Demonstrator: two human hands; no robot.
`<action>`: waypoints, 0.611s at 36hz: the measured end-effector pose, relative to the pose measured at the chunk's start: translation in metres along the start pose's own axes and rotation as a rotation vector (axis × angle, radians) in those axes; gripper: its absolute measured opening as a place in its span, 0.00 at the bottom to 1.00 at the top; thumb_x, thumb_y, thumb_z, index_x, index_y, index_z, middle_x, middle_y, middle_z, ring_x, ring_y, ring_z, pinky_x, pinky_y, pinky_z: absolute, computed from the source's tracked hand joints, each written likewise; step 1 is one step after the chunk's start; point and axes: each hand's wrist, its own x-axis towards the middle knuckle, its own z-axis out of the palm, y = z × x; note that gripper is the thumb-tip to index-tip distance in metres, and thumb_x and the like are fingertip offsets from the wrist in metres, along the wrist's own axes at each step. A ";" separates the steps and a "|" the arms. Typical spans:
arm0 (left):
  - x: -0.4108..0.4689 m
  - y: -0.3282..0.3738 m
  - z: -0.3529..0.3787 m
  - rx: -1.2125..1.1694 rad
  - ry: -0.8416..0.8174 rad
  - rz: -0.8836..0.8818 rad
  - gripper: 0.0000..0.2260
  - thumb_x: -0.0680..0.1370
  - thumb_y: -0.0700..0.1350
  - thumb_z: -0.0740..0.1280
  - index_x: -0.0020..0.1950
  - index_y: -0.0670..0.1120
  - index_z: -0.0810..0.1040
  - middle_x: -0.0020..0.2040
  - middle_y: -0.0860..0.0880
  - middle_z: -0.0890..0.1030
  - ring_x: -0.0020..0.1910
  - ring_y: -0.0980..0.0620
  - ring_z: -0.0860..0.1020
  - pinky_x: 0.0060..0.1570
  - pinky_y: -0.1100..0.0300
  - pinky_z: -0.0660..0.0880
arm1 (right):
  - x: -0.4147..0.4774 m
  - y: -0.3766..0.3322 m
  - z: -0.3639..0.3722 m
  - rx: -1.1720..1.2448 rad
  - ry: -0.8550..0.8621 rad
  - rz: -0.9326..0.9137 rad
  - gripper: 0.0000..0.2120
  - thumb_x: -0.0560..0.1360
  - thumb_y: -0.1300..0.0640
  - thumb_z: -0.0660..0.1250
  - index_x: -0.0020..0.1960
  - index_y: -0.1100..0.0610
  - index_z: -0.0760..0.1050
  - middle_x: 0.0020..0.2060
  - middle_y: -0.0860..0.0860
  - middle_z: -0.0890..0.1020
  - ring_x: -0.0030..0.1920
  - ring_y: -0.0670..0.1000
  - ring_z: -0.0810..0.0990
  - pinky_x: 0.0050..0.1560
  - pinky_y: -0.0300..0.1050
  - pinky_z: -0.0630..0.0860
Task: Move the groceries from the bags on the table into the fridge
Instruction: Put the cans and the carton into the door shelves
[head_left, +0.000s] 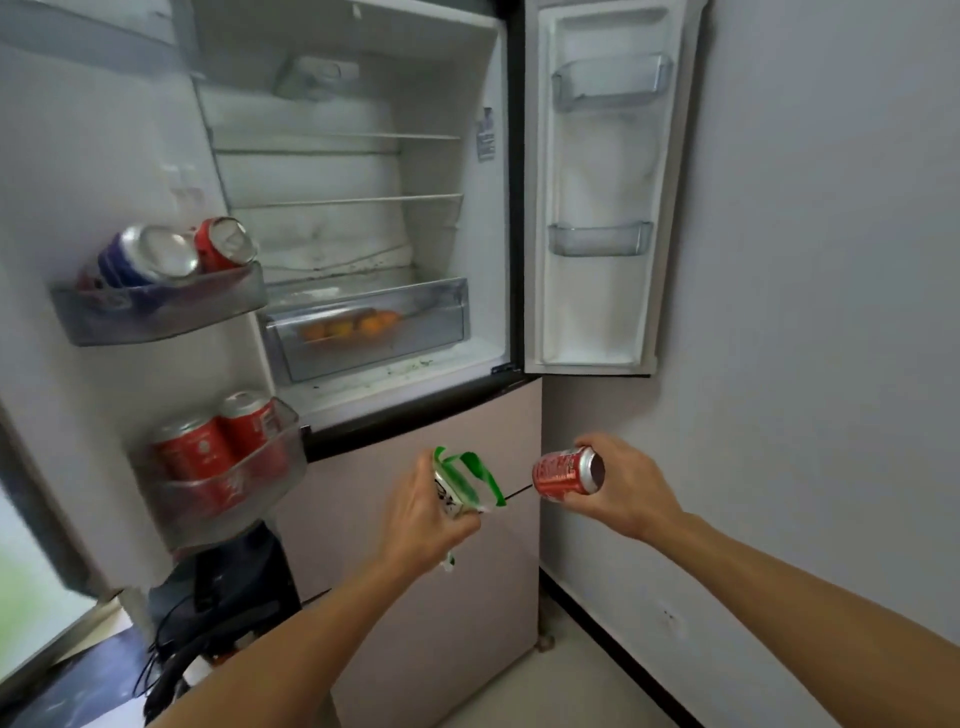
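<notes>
Hands hold both items below the open fridge (332, 171), level with its closed lower front. The left hand (421, 525) is clamped on a soft green-and-white packet (467, 480), fingers curled round its lower half, so the crumpled film top stands free above the knuckles. The right hand (623, 488) is wrapped round a red can (566, 475), a smooth metal cylinder. The can lies on its side with its long axis running left to right, one shiny end facing right. The cold compartment lies above and ahead of both hands. The left hand is nearer the left door, where an upper bin (156, 312) of clear plastic carries a blue can (140, 257) and a red one, both tilted. A lower bin (223, 499) carries two upright red cans and appears to have little room left. The right hand is nearer the right door, whose clear bins (602, 239) show nothing in them. On this evidence the can must be turned upright before it goes into any bin. Inside, thin wire shelves (348, 200) span the white liner, and a clear drawer (441, 322) at the bottom holds oranges (358, 327). The packet, being limp, would probably lie flat on a shelf. The bags and the table are out of view.
</notes>
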 end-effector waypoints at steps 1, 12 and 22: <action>0.016 -0.001 0.004 -0.002 0.007 0.009 0.33 0.66 0.52 0.75 0.64 0.54 0.62 0.54 0.50 0.76 0.48 0.52 0.77 0.46 0.53 0.80 | 0.015 0.004 -0.001 0.007 0.016 -0.003 0.35 0.62 0.40 0.78 0.64 0.48 0.70 0.55 0.48 0.78 0.49 0.49 0.78 0.51 0.41 0.78; 0.217 0.015 0.029 0.022 0.150 0.146 0.30 0.63 0.55 0.75 0.57 0.54 0.61 0.45 0.51 0.78 0.40 0.51 0.77 0.35 0.56 0.74 | 0.187 0.030 -0.052 0.041 0.277 -0.037 0.36 0.59 0.37 0.71 0.64 0.49 0.72 0.54 0.49 0.79 0.51 0.51 0.79 0.53 0.45 0.77; 0.343 0.065 0.044 -0.130 0.150 0.256 0.28 0.63 0.56 0.73 0.54 0.55 0.60 0.46 0.52 0.77 0.41 0.50 0.79 0.37 0.47 0.81 | 0.320 0.032 -0.158 0.077 0.630 0.058 0.32 0.64 0.42 0.75 0.64 0.47 0.71 0.52 0.46 0.78 0.50 0.49 0.77 0.52 0.46 0.75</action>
